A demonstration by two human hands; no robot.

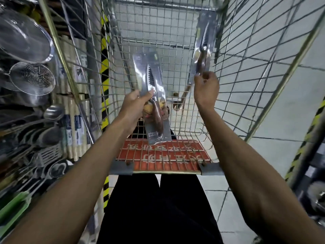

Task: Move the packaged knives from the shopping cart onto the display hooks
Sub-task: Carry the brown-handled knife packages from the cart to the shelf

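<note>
Packets are held up over the silver wire shopping cart (158, 172): the first clear-plastic serrated-knife packet (149, 67) is gripped mid-length by the left hand (135, 103), the second matching packet (204, 41) pinched at its lower end by the right hand (206, 88), fingers curled. Tops are kept uppermost, presumably free for the hooks.

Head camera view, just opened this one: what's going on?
A person stands at a shopping cart with a packaged knife in each hand. The left hand grips the nearer packet around its middle; the right hand pinches the lower end of the farther packet, held over the basket. Neither knife is on a display hook yet.
</note>
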